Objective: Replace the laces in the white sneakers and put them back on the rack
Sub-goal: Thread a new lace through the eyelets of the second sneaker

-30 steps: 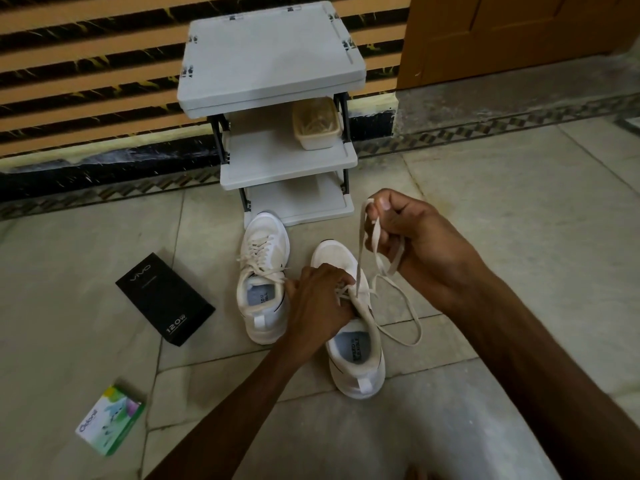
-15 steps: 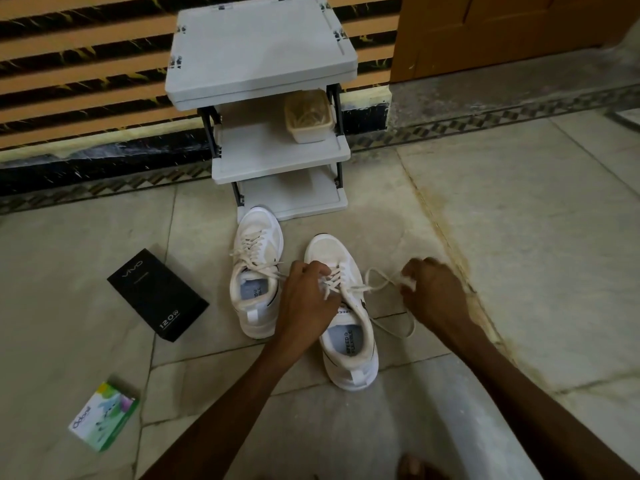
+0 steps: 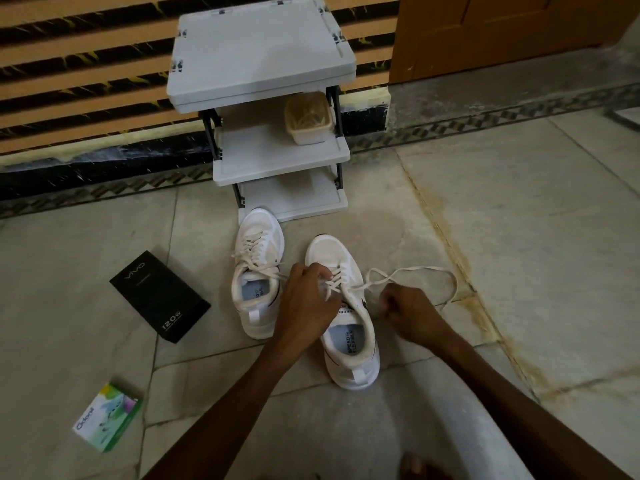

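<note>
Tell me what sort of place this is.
Likely a home entryway: a small shoe rack stands against the wall next to a wooden door, with sneakers on the tiled floor in front.

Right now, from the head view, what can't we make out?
- Head view: the nearer sneaker's upper eyelets, covered by the left hand gripping that sneaker.
- Lace end: it runs behind the curled right hand, so any pinch is hidden.
- Tub on the rack's middle shelf: contents too dim and blurred.
- Skin-toned shape: cut off by the bottom edge.
</note>
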`<state>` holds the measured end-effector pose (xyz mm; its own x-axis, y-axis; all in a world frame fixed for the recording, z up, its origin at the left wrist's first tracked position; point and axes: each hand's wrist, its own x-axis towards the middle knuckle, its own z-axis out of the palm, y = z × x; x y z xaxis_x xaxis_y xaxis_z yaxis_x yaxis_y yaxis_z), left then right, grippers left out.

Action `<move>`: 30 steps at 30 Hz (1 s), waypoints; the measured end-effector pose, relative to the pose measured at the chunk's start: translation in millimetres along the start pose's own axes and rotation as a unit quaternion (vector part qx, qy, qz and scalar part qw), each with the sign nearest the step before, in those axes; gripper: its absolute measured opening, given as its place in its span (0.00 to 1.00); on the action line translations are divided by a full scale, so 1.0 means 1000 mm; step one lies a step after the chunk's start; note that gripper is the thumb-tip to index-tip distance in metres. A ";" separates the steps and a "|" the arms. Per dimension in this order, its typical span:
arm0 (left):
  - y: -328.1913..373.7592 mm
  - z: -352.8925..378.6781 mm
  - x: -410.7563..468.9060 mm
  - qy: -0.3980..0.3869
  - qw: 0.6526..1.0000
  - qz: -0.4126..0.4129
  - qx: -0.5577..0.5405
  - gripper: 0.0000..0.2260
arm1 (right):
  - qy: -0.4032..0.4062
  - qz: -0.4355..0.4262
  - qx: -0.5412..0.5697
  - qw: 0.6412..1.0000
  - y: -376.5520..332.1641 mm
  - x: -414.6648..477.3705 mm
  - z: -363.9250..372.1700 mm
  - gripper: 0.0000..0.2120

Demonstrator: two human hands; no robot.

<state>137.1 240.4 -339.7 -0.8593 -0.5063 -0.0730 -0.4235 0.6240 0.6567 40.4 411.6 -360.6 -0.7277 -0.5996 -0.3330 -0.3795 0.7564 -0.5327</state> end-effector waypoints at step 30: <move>-0.017 -0.032 0.004 -0.087 0.961 -0.134 -0.224 0.16 | 0.077 -0.164 -0.149 0.972 -0.084 -0.002 -0.005 0.09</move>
<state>149.8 208.6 -327.4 -0.7881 -0.4810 -0.3840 -0.5040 0.1463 0.8512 70.8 350.6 -311.9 -0.6076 -0.7926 -0.0514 -0.7374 0.5869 -0.3343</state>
